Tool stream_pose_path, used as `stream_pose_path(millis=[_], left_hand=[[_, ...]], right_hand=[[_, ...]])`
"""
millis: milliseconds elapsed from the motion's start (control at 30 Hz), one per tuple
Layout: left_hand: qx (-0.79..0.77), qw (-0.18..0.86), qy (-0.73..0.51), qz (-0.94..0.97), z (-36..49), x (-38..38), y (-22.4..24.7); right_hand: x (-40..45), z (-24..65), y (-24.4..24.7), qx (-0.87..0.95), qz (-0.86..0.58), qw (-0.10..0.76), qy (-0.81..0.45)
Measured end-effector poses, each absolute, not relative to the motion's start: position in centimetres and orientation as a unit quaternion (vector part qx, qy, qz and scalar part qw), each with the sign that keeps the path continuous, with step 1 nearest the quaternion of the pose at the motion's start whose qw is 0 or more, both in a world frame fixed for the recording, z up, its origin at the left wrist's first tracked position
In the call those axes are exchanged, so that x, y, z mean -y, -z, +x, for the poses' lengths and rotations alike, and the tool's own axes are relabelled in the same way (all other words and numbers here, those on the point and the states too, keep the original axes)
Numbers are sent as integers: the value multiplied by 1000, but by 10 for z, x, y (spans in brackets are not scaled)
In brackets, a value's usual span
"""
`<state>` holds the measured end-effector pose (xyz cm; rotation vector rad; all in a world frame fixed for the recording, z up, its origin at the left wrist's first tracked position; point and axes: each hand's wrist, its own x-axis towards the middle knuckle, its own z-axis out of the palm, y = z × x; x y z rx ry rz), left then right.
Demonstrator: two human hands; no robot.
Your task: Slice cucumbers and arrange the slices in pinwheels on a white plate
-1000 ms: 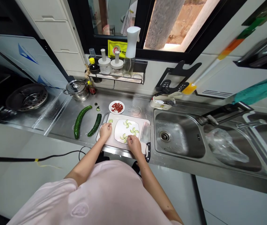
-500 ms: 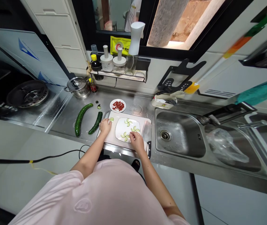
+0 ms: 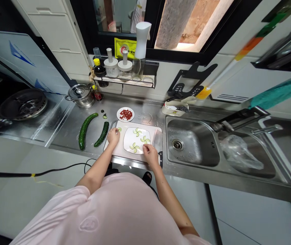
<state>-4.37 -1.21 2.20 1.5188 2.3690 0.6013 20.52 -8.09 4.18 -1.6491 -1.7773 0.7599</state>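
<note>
A white squarish plate (image 3: 128, 135) lies on a pale cutting board (image 3: 121, 149), with thin green cucumber slices (image 3: 137, 132) set on it in three pinwheels. At the board's upper left corner, my left hand (image 3: 113, 136) has its fingers curled beside a small group of cucumber slices (image 3: 119, 129). Whether it grips one is hidden. My right hand (image 3: 150, 154) is over the plate's lower right edge, close to a pinwheel, thumb and fingers pinched together. Anything in that pinch is too small to make out. A knife (image 3: 157, 141) rests along the board's right side.
Two whole cucumbers (image 3: 85, 131) (image 3: 102, 134) and cut cucumber ends (image 3: 105, 116) lie left of the board. Behind it stands a small plate of chopped red pieces (image 3: 125, 114). A steel pot (image 3: 81, 97) is back left; the sink (image 3: 194, 146) is right.
The right hand has drawn back slightly from the pinwheel toward the plate's edge. The left hand stays by the slices at the board's corner. The whole view has shifted a little.
</note>
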Motion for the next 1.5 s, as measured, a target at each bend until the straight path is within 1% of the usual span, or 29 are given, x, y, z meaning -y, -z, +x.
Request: stream_pose_path(millis=[333, 567, 767, 967, 1100, 1233, 1500], left_hand=[[-813, 148, -223, 516, -42, 10, -23], [-816, 176, -250, 490, -44, 7, -18], [-795, 233, -325, 455, -49, 6, -18], [-712, 332, -454, 420, -49, 4, -21], [-658, 386, -509, 397, -45, 9, -31], [-604, 440, -547, 378, -37, 18, -53], [-560, 492, -556, 368, -15, 37, -92]], right_hand=[[84, 206, -40, 666, -625, 290, -288], [85, 205, -42, 667, -614, 303, -293], [84, 205, -42, 665, -614, 306, -296], [79, 202, -45, 664, -610, 309, -302], [75, 199, -51, 664, -600, 323, -306], [70, 193, -61, 668, -578, 351, -311], [59, 179, -88, 679, -547, 390, -297]])
